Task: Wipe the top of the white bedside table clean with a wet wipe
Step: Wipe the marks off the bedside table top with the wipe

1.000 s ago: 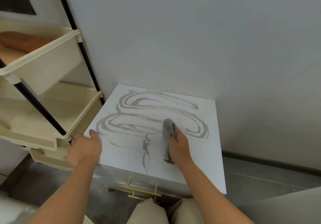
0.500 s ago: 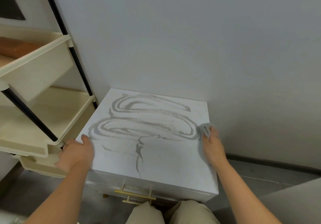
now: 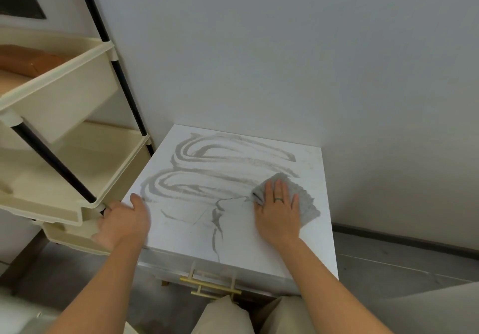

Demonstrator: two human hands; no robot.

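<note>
Cream shelf rack at far left, black poles, tiered trays; brown item in upper tray, identity unclear. Rack's near corner just beside table's left edge.

Left hand on near-left edge of white bedside table, palm down, thumb lying on top surface, fingers curled over the left side toward the rack. Gripping the table edge only, nothing else in hand.

Table top streaked with grey smears: looping horizontal bands across far half, thinner vertical streak running toward near edge at centre. Near half mostly white apart from that streak and a few faint lines.

Gold drawer handle on table front, near edge, below centre.

Right hand flat on right side of top, palm down, fingers spread and extended toward the wall. Ring on one finger. Pressing a grey wet wipe against the surface; not pinched, just pinned under palm and fingers. Wipe sticks out beyond the fingertips and to the right of the hand, crumpled edge showing, sitting at right end of the lower smear band, short of table's right edge.

Grey wall behind table. Dark baseboard and grey floor at right. Beige trouser knees at bottom centre, close to drawer front.
</note>
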